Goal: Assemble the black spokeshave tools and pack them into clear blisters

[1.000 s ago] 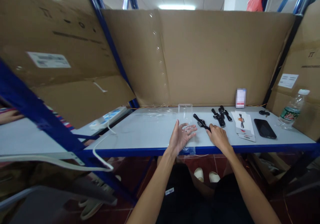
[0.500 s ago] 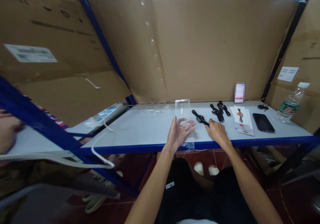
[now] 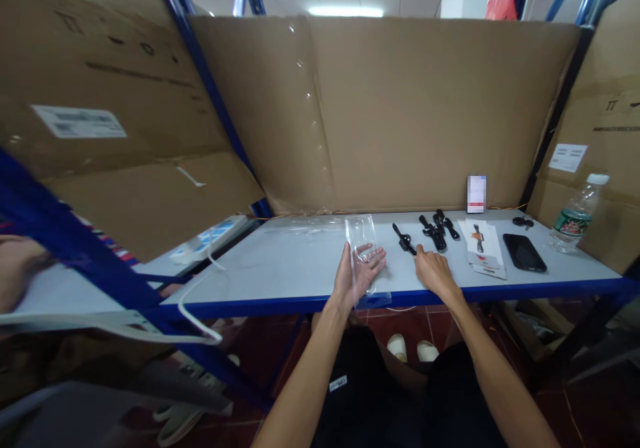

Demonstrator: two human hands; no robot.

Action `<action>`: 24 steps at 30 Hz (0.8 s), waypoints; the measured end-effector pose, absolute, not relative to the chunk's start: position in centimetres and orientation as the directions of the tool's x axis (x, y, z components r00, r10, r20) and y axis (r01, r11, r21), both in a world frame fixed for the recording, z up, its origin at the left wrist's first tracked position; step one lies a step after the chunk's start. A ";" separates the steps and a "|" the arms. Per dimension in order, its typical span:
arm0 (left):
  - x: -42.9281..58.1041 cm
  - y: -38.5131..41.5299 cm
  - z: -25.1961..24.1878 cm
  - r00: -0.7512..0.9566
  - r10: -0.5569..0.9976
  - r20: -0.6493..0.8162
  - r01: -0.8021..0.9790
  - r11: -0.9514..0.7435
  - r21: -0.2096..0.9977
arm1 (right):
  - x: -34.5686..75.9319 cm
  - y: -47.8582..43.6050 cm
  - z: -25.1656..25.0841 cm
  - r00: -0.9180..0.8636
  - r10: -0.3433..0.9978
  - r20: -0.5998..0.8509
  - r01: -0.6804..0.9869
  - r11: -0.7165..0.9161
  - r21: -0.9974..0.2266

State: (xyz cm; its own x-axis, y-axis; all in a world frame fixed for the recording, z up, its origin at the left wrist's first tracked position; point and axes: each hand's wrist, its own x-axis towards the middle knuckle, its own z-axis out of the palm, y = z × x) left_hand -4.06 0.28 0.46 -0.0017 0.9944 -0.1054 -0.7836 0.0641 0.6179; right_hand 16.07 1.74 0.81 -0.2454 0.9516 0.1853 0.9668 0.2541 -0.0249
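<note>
My left hand (image 3: 361, 271) is palm up and holds a clear plastic blister shell (image 3: 361, 229), which lies across the palm and fingers. The shell's lower end reaches over the table's front edge. Closed fingers of my right hand (image 3: 434, 268) grip one end of a black spokeshave (image 3: 404, 239), its other end pointing away to the left. A gap separates the spokeshave from the shell. Just beyond my right hand lie several more black spokeshaves (image 3: 434, 231) in a loose group. Printed cards (image 3: 481, 245) showing such a tool are stacked to their right.
A black phone (image 3: 524, 253), dark keys (image 3: 523, 222) and a water bottle (image 3: 575, 218) are at the right. A lit phone (image 3: 477, 195) leans on the cardboard wall (image 3: 400, 115). At left are a power strip (image 3: 213, 235), a white cable (image 3: 195, 291) and another person's hand (image 3: 15, 271).
The view has tipped up slightly. In my left hand the clear shell has turned and leans a little more to the left. The spokeshave in my right hand has shifted slightly right.
</note>
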 end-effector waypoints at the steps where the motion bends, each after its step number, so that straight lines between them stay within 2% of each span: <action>1: -4.0 0.2 0.5 -0.002 0.995 -0.105 -0.782 0.063 0.620 | 16.1 1.8 0.8 -0.245 0.952 0.181 0.967 0.254 -0.025; 24: -4.1 0.3 0.5 0.015 0.996 -0.091 -0.787 0.068 0.613 | 15.7 1.1 0.9 -0.187 0.948 0.257 0.978 0.204 -0.039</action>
